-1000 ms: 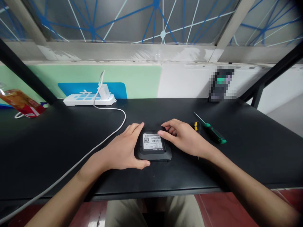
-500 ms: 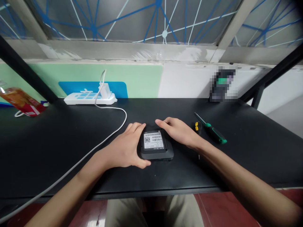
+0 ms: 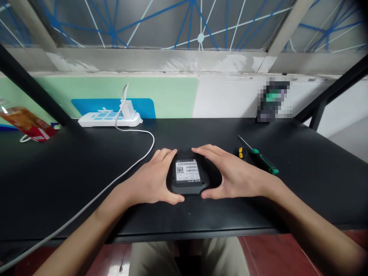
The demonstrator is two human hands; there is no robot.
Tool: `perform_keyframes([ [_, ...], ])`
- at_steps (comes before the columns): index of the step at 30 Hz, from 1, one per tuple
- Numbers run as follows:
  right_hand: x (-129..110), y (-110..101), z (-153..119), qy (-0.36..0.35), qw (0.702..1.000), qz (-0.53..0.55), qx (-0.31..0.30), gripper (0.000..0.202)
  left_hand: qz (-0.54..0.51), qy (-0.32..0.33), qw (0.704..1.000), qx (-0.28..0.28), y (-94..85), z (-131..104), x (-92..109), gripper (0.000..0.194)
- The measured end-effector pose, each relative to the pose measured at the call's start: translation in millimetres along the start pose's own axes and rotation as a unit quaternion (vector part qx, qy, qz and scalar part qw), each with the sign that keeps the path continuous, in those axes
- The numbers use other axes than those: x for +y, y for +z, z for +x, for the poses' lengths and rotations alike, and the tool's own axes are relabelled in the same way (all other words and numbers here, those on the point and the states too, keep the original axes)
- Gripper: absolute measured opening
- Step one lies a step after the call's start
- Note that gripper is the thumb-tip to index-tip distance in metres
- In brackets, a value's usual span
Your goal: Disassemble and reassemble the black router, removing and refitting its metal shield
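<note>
A black, round-cornered electronic device (image 3: 203, 172) lies flat on the table, with a white label of barcodes and a square code facing up. My left hand (image 3: 151, 178) is wrapped round its left side, fingers at the far edge and thumb at the near edge. From the other side my right hand (image 3: 234, 172) spans the device in the same way, its thumb at the near right corner and its fingertips at the far edge. Dark space shows between my right palm and the device's side. What kind of device it is cannot be read from the label.
Right of my right hand lie a green-and-black screwdriver (image 3: 266, 163) and a small yellow-and-black item (image 3: 240, 152). A white power strip (image 3: 109, 119) with a plugged-in cable (image 3: 126, 171) stands at the back left. A bottle (image 3: 28, 122) is far left; a pixelated dark object (image 3: 271, 101) leans on the wall.
My right hand has opened out and come round the device's right side, its thumb now at the near corner. The left hand keeps its hold. The device looks slightly more closed at its near edge.
</note>
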State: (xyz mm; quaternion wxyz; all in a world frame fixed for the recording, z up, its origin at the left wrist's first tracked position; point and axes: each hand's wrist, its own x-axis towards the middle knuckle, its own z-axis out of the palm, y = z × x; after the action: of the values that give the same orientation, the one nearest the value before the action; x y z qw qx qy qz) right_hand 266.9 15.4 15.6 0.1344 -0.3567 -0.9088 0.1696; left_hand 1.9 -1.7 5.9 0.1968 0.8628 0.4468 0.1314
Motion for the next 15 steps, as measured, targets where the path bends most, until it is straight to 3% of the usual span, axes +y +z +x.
perform_keyframes([
  [15, 2.6, 3.2, 5.1, -0.045, 0.997, -0.048, 0.041, 0.107, -0.004, 0.012, 1.0, -0.003, 0.6, -1.7, -1.5, 0.108],
])
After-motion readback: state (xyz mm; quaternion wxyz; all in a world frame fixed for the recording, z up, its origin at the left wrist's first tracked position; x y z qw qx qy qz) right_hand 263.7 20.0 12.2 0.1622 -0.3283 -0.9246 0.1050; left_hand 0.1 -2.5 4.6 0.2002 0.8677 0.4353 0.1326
